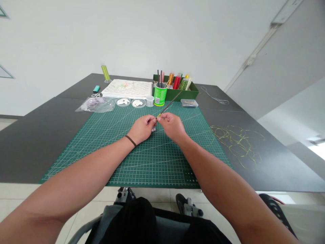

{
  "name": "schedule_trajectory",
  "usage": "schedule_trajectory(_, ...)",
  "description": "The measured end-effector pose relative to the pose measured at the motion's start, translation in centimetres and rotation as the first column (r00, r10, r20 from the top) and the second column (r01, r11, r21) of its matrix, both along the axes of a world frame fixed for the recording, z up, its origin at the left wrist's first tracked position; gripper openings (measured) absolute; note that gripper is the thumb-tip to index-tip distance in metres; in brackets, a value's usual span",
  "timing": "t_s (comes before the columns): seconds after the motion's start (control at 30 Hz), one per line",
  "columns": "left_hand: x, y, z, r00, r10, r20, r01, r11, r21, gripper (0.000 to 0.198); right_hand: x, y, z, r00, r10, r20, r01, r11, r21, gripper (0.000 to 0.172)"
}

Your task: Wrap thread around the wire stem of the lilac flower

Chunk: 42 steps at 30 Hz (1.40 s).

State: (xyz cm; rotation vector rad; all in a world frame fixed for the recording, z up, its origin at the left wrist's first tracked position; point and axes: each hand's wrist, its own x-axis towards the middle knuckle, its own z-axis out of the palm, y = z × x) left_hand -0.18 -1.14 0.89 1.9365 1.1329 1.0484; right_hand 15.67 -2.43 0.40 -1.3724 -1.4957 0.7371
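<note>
Over the green cutting mat (119, 125), both my hands meet on a thin dark stick (172, 101) that slants up to the right. My left hand (142, 128), with a brown band at its wrist, is closed in a pinch at the lower end. A small whitish piece (153, 129) shows just below its fingertips; its kind is unclear. My right hand (173, 126) pinches the stick beside it, where a short yellow-green wrap (159, 115) shows. Fingers hide the rest of that end.
Behind the hands stand a green can (160, 96) with sticks, lidded dishes of white pieces (138, 103), a small tub (150, 101) and a green box (175, 95) of coloured rolls. Left are a plastic bag (96, 104) and scissors (96, 95); right, tangled yellow-green thread (237, 140).
</note>
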Motion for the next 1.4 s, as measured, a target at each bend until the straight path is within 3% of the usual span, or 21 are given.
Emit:
schedule_trajectory(0.2, -0.1, 0.3, -0.1, 0.996, 0.058, 0.069, -0.052, 0.995, -0.079, 0.023, -0.2, -0.6, 0.4, 0.999, 0.047, -0.012, -0.046, 0.999, 0.016, 0.014)
schedule_trajectory(0.7, 0.0, 0.2, -0.2, 0.993, 0.046, 0.105, -0.034, 0.993, -0.109, 0.022, 0.1, -0.2, 0.4, 0.998, 0.05, -0.038, -0.051, 0.998, -0.023, 0.014)
schedule_trajectory(1.07, 0.3, 0.4, -0.6, 0.936, -0.006, 0.351, 0.12, 0.945, -0.304, 0.018, 0.1, -0.1, 0.4, 0.988, 0.07, -0.139, -0.078, 0.996, -0.05, 0.012)
schedule_trajectory(1.27, -0.1, 0.7, -0.6, 0.85, -0.071, 0.522, 0.333, 0.84, -0.428, 0.023, 0.3, 0.0, 0.5, 0.93, 0.18, -0.321, -0.211, 0.975, -0.066, 0.012)
schedule_trajectory(1.33, -0.4, 0.9, -0.5, 0.804, -0.087, 0.589, 0.429, 0.771, -0.471, 0.023, 0.5, 0.0, 0.5, 0.908, 0.214, -0.36, -0.257, 0.963, -0.077, 0.017)
schedule_trajectory(1.4, -0.8, 1.0, -0.4, 0.755, -0.134, 0.642, 0.549, 0.664, -0.508, 0.025, 0.6, -0.2, 0.7, 0.888, 0.257, -0.38, -0.31, 0.947, -0.082, 0.022)
